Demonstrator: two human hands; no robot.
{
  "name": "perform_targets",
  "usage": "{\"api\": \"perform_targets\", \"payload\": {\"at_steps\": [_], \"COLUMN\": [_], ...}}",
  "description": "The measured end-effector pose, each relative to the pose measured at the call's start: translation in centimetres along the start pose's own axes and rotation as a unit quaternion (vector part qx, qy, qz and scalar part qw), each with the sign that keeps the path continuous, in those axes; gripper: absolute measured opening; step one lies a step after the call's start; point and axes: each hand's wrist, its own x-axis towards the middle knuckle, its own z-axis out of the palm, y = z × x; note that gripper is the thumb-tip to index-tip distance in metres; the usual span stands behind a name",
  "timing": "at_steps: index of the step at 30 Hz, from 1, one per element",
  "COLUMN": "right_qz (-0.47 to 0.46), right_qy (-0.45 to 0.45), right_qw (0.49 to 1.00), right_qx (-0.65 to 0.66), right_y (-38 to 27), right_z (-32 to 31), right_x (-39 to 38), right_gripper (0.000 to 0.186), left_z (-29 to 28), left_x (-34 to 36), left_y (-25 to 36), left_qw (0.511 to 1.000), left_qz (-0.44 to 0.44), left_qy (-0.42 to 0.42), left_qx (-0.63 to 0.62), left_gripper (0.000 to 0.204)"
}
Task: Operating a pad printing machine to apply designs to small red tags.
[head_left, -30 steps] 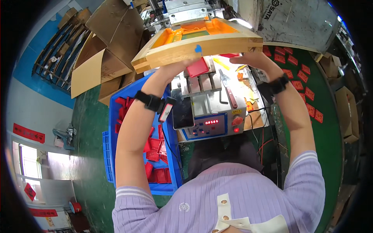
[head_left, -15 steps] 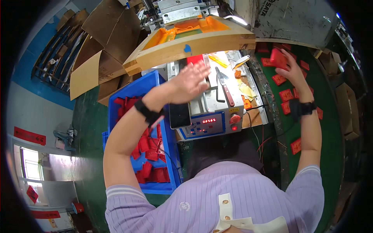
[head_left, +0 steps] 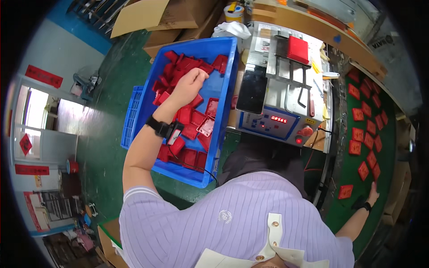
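My left hand (head_left: pixel 190 87) is over the blue bin (head_left: pixel 228 85), its fingers curled together above a heap of red plastic cases (head_left: pixel 185 116). Whether a case is between its fingertips is hidden. Far to the right, my right hand (head_left: pixel 372 194) reaches to the green surface (head_left: pixel 333 212), its fingertips at the lower edge of a red case (head_left: pixel 376 171). It is too small there to tell how the fingers close. Several red cases with gold print, one of them a flat case (head_left: pixel 345 192), lie spread on that surface. Another red case (head_left: pixel 298 49) sits on the machine's holder.
The machine (head_left: pixel 272 127) with a lit red display stands between bin and green surface. On its top lie a black phone (head_left: pixel 252 89), a hex key (head_left: pixel 302 97) and a scraper (head_left: pixel 312 105). A wooden frame (head_left: pixel 330 38) hangs above. Cardboard boxes (head_left: pixel 185 13) stand behind the bin.
My left hand has moved from the machine to over the bin. My right hand, which held a red case, has come down and nearer along the green surface. The view has swung left.
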Motion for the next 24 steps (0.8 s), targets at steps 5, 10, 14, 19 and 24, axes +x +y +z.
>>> {"api": "perform_targets", "payload": {"at_steps": [5,10,14,19,24], "right_qz": [-0.042,-0.114,-0.189,-0.277,-0.312], "right_qy": [0.009,-0.021,-0.107,-0.176,-0.267], "right_qw": [0.974,0.992,0.975,0.942,0.91], "right_qx": [-0.222,-0.045,0.048,0.068,0.056], "right_y": [-5.9,-11.3,-24.0,-33.0,-36.3], "right_z": [1.7,3.2,10.5,15.5,20.8], "right_x": [2.8,7.3,0.5,-5.9,-9.0], "right_gripper": [0.078,0.072,0.055,0.048,0.043], "left_z": [0.8,6.9,7.1,6.8,7.0], "left_x": [-1.3,0.5,-1.2,-0.2,-0.3], "left_y": [-7.3,-13.0,-14.8,-16.1,-14.0], "left_qw": [0.974,0.907,0.888,0.894,0.9], "left_qz": [-0.104,-0.062,0.017,0.067,0.113], "left_qy": [-0.092,-0.318,-0.263,-0.21,-0.24], "left_qx": [0.178,0.27,0.376,0.391,0.347], "left_gripper": [0.024,0.042,0.066,0.043,0.03]}}
